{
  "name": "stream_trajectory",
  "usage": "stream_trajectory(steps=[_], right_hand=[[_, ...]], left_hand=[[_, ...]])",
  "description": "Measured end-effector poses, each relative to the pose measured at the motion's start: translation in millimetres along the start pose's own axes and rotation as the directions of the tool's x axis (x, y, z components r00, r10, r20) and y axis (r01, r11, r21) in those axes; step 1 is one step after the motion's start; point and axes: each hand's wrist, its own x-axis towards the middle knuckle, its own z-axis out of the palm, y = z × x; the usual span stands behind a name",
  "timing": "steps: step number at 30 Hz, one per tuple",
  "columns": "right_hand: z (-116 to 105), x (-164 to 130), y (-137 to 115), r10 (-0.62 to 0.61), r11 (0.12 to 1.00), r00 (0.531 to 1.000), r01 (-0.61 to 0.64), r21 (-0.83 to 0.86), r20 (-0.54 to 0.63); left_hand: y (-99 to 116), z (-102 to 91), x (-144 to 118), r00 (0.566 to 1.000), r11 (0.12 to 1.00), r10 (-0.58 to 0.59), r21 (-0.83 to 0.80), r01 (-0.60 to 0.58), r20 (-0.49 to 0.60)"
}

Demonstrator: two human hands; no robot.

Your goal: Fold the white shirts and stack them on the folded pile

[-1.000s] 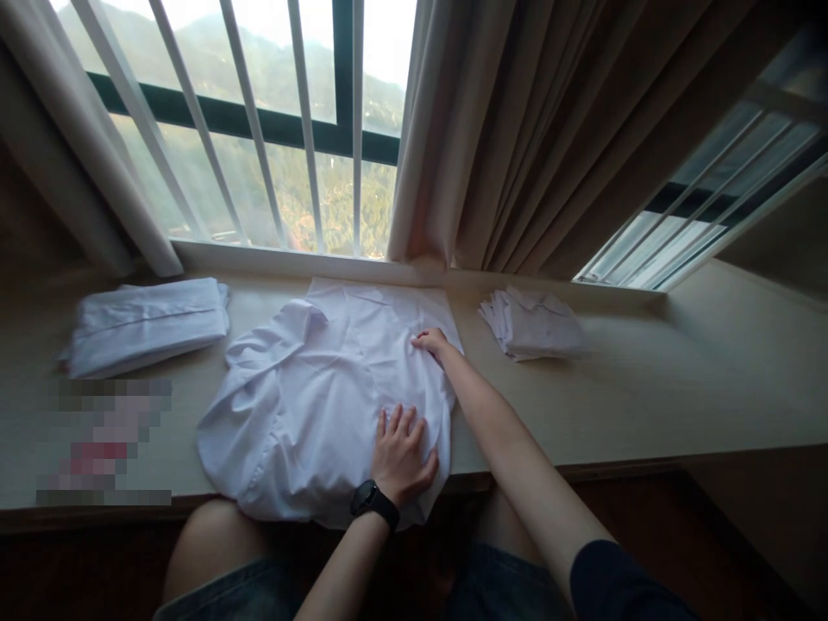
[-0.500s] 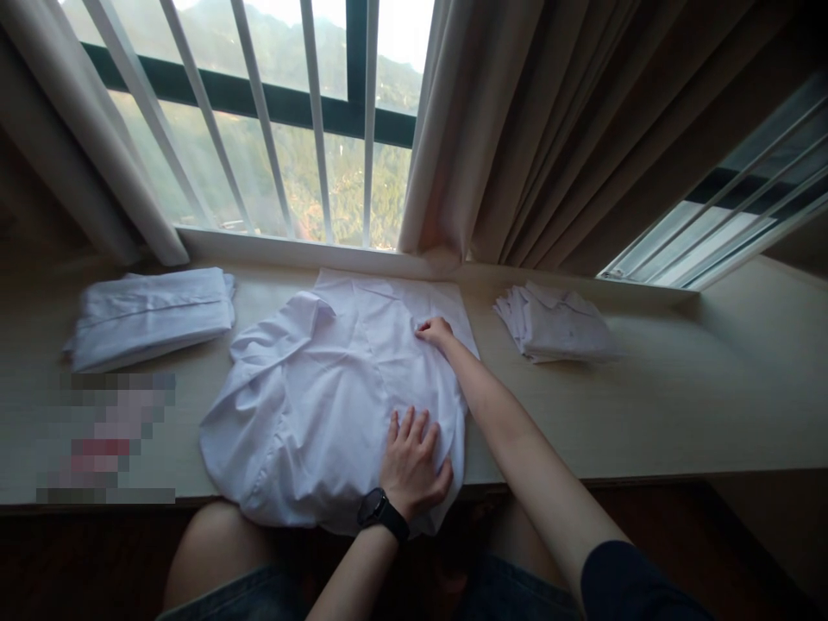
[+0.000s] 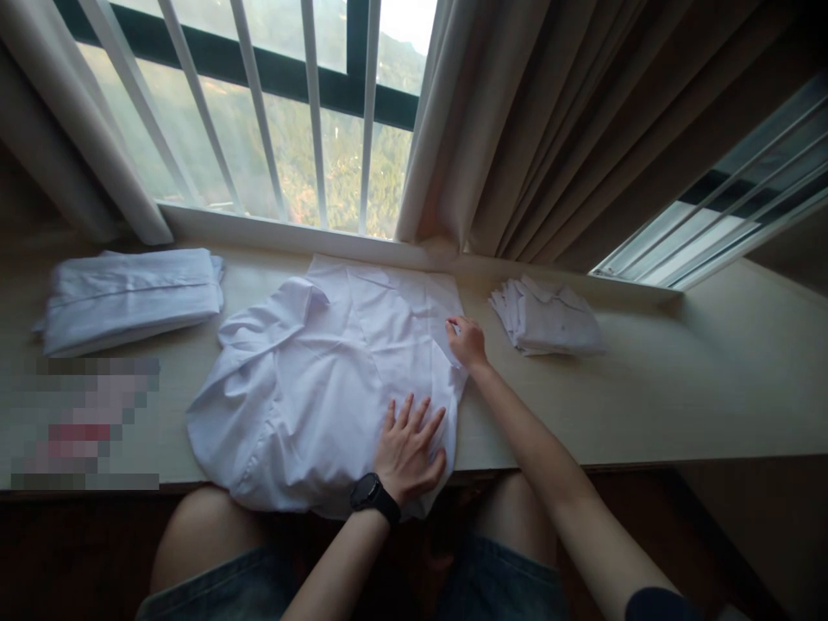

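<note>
The white shirt (image 3: 323, 379) lies spread on the table (image 3: 679, 388), its hem hanging over the near edge. The left hand (image 3: 407, 453) lies flat, fingers spread, pinning the near right part. The right hand (image 3: 467, 341) seems to pinch the right edge; its grip is hard to read. Holding the cloth taut between both hands would keep the fold line straight. A folded stack (image 3: 129, 297) sits far left and a smaller pile (image 3: 549, 319) right, with open tabletop beyond it.

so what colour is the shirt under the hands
White, plain with no pattern, seen in the head view: the shirt lies spread on the ledge.
</note>
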Motion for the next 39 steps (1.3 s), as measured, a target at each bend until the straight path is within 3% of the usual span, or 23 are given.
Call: stream_trajectory(steps=[1, 3, 6, 9, 12, 14, 19, 22, 28, 31, 34, 37, 39], right_hand=[[-13.1, -24.6, 0.9, -0.081, 0.997, 0.992, 0.08, -0.014, -0.1], [-34.4, -76.6, 0.5, -0.198, 0.98, 0.969, 0.194, -0.041, -0.147], [-47.8, -138.8, -2.6, -0.296, 0.951, 0.952, 0.302, -0.071, 0.083], [-44.3, -163.2, -2.8, -0.167, 0.96, 0.922, 0.232, -0.156, 0.348], [-39.5, -161.4, -1.0, 0.006, 0.964, 0.901, 0.111, -0.244, 0.434], [-39.5, -156.4, -1.8, 0.046, 0.961, 0.891, 0.083, -0.262, 0.451], [-38.5, -145.1, -11.4, -0.035, 0.952, 0.919, 0.15, -0.265, 0.394], [-30.3, -137.7, -15.9, 0.008, 0.953, 0.893, 0.129, -0.273, 0.45], [-19.7, -130.2, -16.5, 0.103, 0.948, 0.857, 0.069, -0.31, 0.505], [-20.5, -129.8, -17.8, 0.114, 0.943, 0.853, 0.068, -0.326, 0.509], [-24.5, -127.8, -22.2, 0.128, 0.935, 0.837, 0.078, -0.347, 0.532], [-31.5, -127.2, -31.2, 0.104, 0.925, 0.826, 0.124, -0.359, 0.554], [-35.8, -131.1, -38.8, 0.0, 0.917, 0.843, 0.215, -0.336, 0.538]], left_hand=[[-0.2, 0.9, 0.0, 1.0, 1.0, 0.006, 0.004, -0.006, 0.008], [-0.8, 3.1, 0.0, 1.0, 1.0, 0.015, 0.02, -0.016, 0.02], [-1.1, 6.4, -0.3, 0.999, 0.998, 0.037, 0.051, -0.038, 0.022], [-0.2, 9.0, -1.5, 0.998, 0.995, 0.061, 0.081, -0.062, 0.012], [0.5, 12.4, -3.5, 0.997, 0.991, 0.074, 0.106, -0.075, 0.01], [0.3, 15.1, -4.3, 0.997, 0.989, 0.08, 0.125, -0.08, 0.009], [1.2, 19.0, -3.5, 0.996, 0.979, 0.093, 0.182, -0.091, 0.001], [7.0, 20.4, -8.3, 0.996, 0.973, 0.081, 0.221, -0.073, -0.027], [34.4, 37.1, -44.7, 0.982, 0.946, 0.19, 0.268, -0.182, -0.003], [54.6, 47.6, -64.8, 0.988, 0.951, 0.156, 0.271, -0.15, 0.0], [77.4, 52.6, -83.6, 0.991, 0.978, 0.135, 0.16, -0.136, 0.017], [96.5, 58.7, -105.0, 0.977, 0.97, 0.21, -0.133, -0.203, 0.045], [101.0, 67.6, -118.9, 0.995, 0.936, 0.1, -0.34, -0.088, 0.016]])
